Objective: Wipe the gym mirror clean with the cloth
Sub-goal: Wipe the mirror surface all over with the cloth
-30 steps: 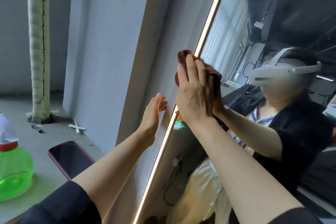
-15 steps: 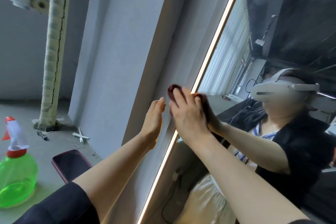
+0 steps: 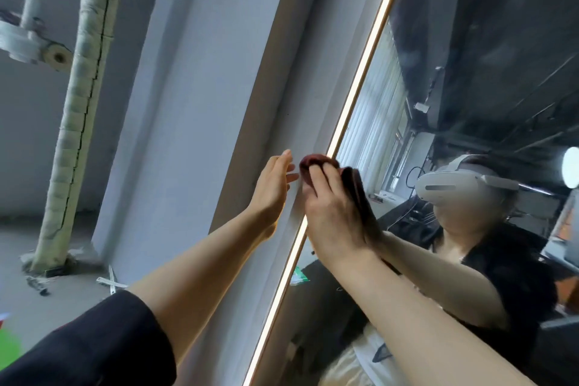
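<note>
A tall gym mirror (image 3: 463, 78) with a lit strip along its left edge fills the right half of the view. My right hand (image 3: 332, 210) presses a dark red cloth (image 3: 316, 163) flat against the glass right at that lit edge. Most of the cloth is hidden under my palm and fingers. My left hand (image 3: 272, 188) lies with straight fingers against the grey frame beside the mirror, just left of the cloth. My reflection with a white headset shows in the glass.
A grey wall panel (image 3: 194, 103) runs left of the mirror. A wrapped vertical pipe (image 3: 75, 110) stands at the far left on a concrete ledge (image 3: 34, 298). A green spray bottle (image 3: 7, 345) peeks in at the bottom left corner.
The view has tilted upward, so the phone and most of the spray bottle have left the frame. My right hand with the cloth stays at the lit edge, close to the left hand.
</note>
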